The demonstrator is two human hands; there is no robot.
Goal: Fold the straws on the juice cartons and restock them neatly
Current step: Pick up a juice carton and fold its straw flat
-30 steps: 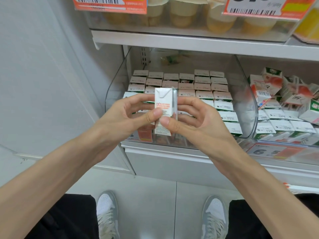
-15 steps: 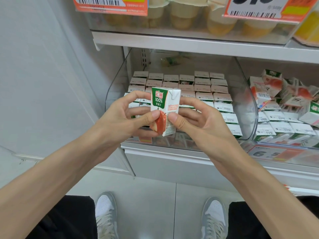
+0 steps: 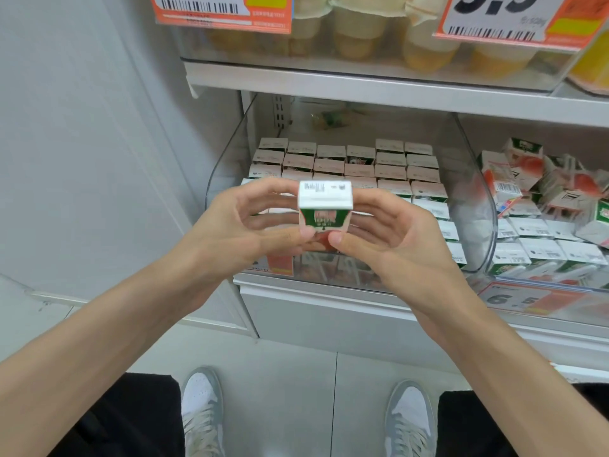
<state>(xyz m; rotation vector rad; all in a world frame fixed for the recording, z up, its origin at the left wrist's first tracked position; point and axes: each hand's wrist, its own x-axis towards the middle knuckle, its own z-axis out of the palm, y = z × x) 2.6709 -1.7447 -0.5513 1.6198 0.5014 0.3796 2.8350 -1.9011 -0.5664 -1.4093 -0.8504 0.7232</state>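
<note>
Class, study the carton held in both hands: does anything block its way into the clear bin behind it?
Nothing visible does. The left hand and right hand pinch the juice carton in front of the open-topped clear bin; stacked cartons fill its rows, and any free slot is hidden by the hands.

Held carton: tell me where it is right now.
Head view, centre: the carton is pinched between the left hand and right hand, in front of the clear bin holding the stocked rows.

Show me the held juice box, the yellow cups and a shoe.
juice carton (image 3: 325,199), head view, white top face.
yellow cups (image 3: 359,41), head view, side of one cup.
left shoe (image 3: 201,399), head view, white toe.
</note>
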